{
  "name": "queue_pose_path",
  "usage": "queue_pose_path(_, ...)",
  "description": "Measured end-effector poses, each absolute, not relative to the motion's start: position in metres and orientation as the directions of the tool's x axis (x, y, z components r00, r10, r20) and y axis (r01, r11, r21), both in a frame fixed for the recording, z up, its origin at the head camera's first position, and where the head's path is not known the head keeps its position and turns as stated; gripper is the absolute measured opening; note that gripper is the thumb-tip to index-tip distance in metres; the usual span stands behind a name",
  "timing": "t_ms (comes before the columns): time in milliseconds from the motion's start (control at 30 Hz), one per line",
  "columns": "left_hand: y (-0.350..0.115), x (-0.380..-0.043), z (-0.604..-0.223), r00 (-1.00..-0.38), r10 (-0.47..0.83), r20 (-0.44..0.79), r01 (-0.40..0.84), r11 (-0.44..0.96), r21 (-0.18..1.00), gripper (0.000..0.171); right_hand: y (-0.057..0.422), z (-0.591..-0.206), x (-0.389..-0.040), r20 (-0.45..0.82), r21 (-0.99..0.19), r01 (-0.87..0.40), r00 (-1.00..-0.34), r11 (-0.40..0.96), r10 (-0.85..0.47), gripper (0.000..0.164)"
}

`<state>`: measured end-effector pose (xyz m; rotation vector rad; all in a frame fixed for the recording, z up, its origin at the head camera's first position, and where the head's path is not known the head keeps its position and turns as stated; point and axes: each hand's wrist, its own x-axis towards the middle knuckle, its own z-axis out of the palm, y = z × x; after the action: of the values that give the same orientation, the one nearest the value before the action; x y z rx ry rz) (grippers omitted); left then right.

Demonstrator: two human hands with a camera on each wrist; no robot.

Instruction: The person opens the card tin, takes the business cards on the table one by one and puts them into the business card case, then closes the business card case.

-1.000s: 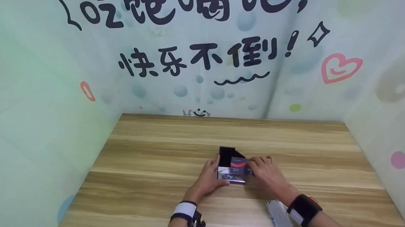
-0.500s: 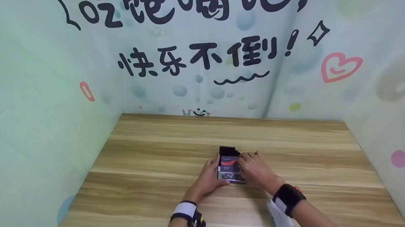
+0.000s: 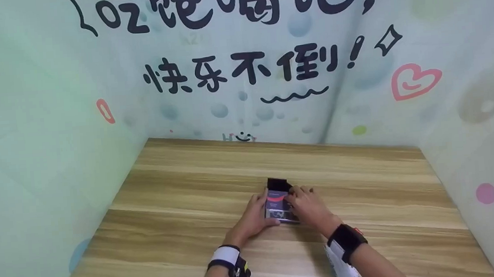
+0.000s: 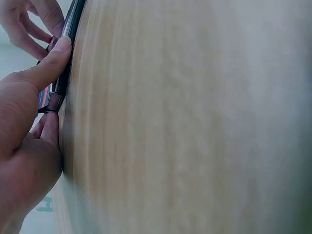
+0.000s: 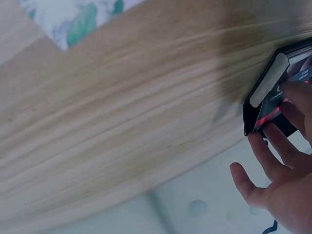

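A small black card case [image 3: 277, 184] with its lid folded back lies in the middle of the wooden table. My left hand [image 3: 252, 219] grips it along the left side, thumb on the near edge; the left wrist view has that thumb [image 4: 56, 56] pressed on the case's rim. Inside the case lies a dark business card [image 3: 276, 200] with a red stripe, above a silvery picture area. From the right, my right hand [image 3: 311, 205] pinches the card near its edge. In the right wrist view the card [image 5: 270, 105] shows white lettering, partly hidden by fingers.
A pale strip [image 3: 342, 266] with a floral print lies on the table [image 3: 169, 213] near the right forearm, partly hidden by it. Printed cloth walls [image 3: 245, 112] stand behind and on both sides of the table. Each wrist wears a strapped band.
My right hand has moved left with the card, bringing it from a tilted place over the case's right side down into the case. My left hand has stayed in place.
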<state>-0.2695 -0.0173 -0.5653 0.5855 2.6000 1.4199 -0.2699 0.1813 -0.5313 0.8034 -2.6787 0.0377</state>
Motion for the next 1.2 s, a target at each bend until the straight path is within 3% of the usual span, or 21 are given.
queue_pose_path(200,-0.017,-0.27,-0.568,-0.912,0.396,0.109,0.307,0.48,0.822,0.102,0.182,-0.537,-0.265,0.346,0.098,-0.538,-0.77,0.837,-0.536,0.029)
queue_pose_path(433,-0.017,-0.271,-0.568,-0.913,0.397,0.096,0.298,0.488,0.821,0.103,0.182,-0.546,-0.257,0.364,0.129,-0.533,-0.759,0.836,-0.54,0.039)
queue_pose_path(1200,-0.015,-0.273,-0.566,-0.913,0.398,0.091,0.301,0.506,0.808,0.103,0.184,-0.553,-0.233,0.41,0.073,-0.554,-0.741,0.829,-0.531,0.034)
